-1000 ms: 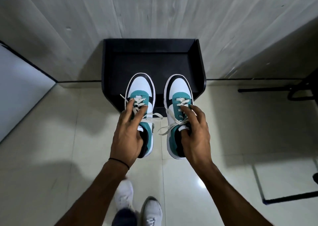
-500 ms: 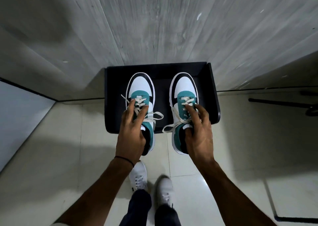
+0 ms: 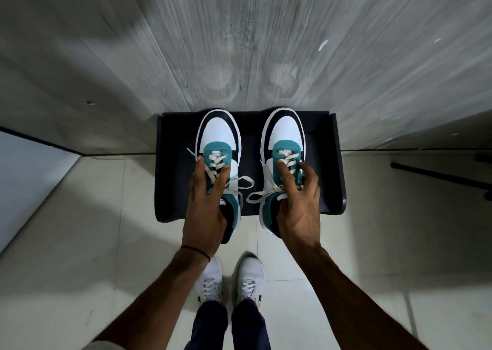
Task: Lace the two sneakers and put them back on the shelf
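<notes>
left hand (image 3: pixel 206 211) clamped on the left sneaker (image 3: pixel 219 163), fingers (image 3: pixel 223 175) spread over the teal tongue and white laces, thumb side tucked into the collar. thin black band (image 3: pixel 195 251) round that wrist. right hand (image 3: pixel 299 206) clamped on the right sneaker (image 3: pixel 283 160) the same way, index finger (image 3: pixel 283 172) pressing along the laces, other fingers curled over the outer side, thumb out of sight inside the collar.

both sneakers side by side, toes pointing at the wall, white toe caps ringed in black, teal over the midfoot. laces threaded through the eyelets on each, loose ends (image 3: pixel 247 183) looping out into the gap between the pair. toes and midfoot over the black shelf (image 3: pixel 330 163), heels hanging past its front edge above the floor; whether the soles touch the shelf, cannot tell.

shelf low, dark, raised lips at back and sides, pushed up against a grey wood-grain wall (image 3: pixel 239 43). pale glossy floor tiles (image 3: pixel 80 230) all round. below the hands, own white shoes (image 3: pixel 230 280) and dark trouser legs (image 3: pixel 226 325), standing just in front of the shelf. dark metal bar (image 3: pixel 436 175) low on the floor off to the right, well apart from the shelf.
</notes>
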